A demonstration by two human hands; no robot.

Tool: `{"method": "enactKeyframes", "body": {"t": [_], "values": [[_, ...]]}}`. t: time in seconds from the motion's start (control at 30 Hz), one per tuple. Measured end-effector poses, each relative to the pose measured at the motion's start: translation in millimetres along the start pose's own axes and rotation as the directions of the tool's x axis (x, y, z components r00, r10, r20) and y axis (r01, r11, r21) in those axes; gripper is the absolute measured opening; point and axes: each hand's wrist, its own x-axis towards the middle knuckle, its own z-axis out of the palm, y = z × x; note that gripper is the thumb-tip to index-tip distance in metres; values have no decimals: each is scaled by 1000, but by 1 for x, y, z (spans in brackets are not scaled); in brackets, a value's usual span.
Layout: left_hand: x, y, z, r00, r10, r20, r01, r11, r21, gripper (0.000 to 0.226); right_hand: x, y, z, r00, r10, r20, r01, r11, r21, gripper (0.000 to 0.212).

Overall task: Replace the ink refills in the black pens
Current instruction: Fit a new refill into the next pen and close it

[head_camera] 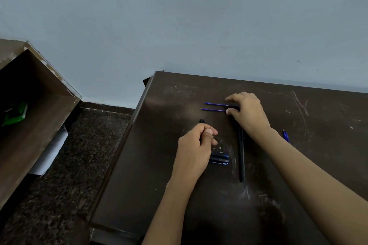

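Observation:
On the dark brown table [159, 165] my left hand [196, 149] grips a black pen barrel [202, 121] whose end sticks out above my fingers. My right hand [247, 111] reaches over two blue ink refills [214, 107] lying side by side, tips pointing left, and my thumb and fingers pinch their right ends. A whole black pen [241, 155] lies lengthwise below my right hand. Black pen parts with blue edges [219, 158] lie just right of my left hand.
Two more blue refills [285, 136] poke out beside my right forearm. A brown wooden shelf [39, 105] with a green packet [15, 114] stands at the left, across a dark speckled floor. A pale blue wall runs behind the table.

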Motion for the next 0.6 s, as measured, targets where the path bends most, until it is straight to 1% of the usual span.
{"method": "enactKeyframes", "body": {"t": [0.1,0.23,0.4,0.6], "values": [[0,0,0,1000,1,-1,-1,1000,9,21,3,-1,-2,1000,18,22,-19,999,34,30],[0,1,0,1000,0,1,0,1000,10,22,3,-2,-2,999,33,3,-33,997,70,21],[-1,2,-1,1000,0,7,0,1000,18,22,2,-1,1,998,64,-31,-59,989,137,19],[0,2,0,1000,2,-5,-2,1000,15,22,1,-2,3,997,61,-55,-52,987,152,19]]}}
